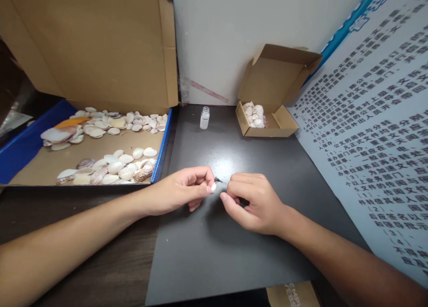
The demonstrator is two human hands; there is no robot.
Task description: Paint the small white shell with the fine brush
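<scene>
My left hand (182, 192) rests on the dark mat (220, 240) with its fingers curled, pinching a small white shell (213, 187) at the fingertips. My right hand (256, 202) lies just to the right, fingers closed in a pinch near a tiny dark thing (218, 180) between the two hands; I cannot make out what it is. The two hands nearly touch at the fingertips.
A blue-edged tray (161, 153) lined with cardboard holds several shells at the left, under a big open carton (100, 44). A small clear vial (204, 118) stands at the back. A small open cardboard box (272, 122) with shells sits back right. A printed poster (374, 133) leans along the right.
</scene>
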